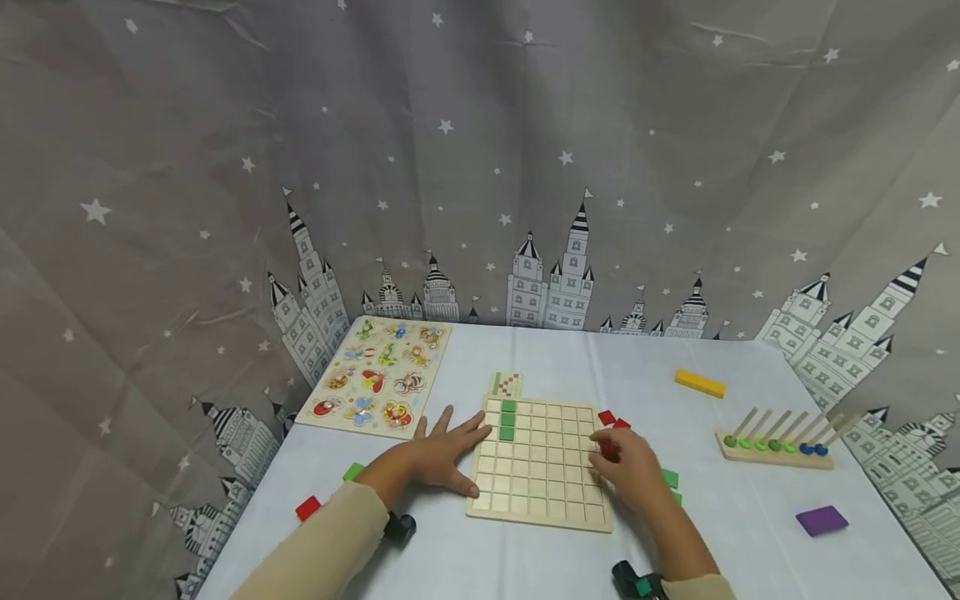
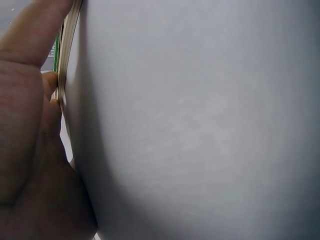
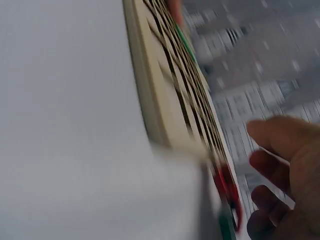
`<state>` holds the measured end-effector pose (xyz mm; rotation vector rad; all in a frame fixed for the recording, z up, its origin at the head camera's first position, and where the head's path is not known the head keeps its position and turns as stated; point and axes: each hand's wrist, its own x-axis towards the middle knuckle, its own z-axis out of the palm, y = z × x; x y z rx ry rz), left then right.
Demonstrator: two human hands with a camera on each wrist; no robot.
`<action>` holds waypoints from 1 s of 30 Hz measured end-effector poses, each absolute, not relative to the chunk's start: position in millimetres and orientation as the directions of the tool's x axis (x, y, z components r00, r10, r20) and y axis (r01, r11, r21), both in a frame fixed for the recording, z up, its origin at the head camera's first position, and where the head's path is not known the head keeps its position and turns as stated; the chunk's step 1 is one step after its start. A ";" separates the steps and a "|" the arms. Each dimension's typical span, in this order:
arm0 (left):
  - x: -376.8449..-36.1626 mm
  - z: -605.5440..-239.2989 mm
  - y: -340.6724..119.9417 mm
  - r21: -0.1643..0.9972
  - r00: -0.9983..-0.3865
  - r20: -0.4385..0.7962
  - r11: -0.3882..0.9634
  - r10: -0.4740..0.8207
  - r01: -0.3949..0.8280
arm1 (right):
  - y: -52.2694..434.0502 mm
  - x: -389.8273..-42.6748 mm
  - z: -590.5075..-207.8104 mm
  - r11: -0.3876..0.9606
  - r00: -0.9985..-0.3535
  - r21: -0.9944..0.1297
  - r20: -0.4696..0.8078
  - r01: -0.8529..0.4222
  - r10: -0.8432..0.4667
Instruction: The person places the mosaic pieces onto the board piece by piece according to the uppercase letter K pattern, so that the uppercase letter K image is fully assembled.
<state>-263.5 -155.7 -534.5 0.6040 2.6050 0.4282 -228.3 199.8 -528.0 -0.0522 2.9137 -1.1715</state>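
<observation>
You are steadying the wooden grid board (image 1: pixel 542 471) with your left hand (image 1: pixel 442 454), its fingers lying straight and flat across the board's left edge, holding nothing. Two green tiles (image 1: pixel 507 419) are already sitting in the board's upper left cells, and the rest of the cells look bare.

Your right hand (image 1: pixel 628 467) is working at the board's right edge, fingers curled over a red tile (image 1: pixel 609 451); whether they are actually pinching it I cannot tell from the head view, and the right wrist view is too blurred to settle it. More red tiles (image 1: pixel 607 417) are lying just beside that edge, with green tiles (image 1: pixel 670 478) past your knuckles.

By the look of it, you are picking up a tile to seat in the grid. The next move is calling for a firm pinch, a lift clear of the rim, and a square drop into one cell while your left hand is bracing the board.
</observation>
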 end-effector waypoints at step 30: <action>-260.6 -529.6 -156.8 0.388 -0.816 -0.308 0.848 0.489 0.362 | 190.9 -232.0 -520.5 0.720 -0.996 -0.692 -0.022 -0.049 -0.090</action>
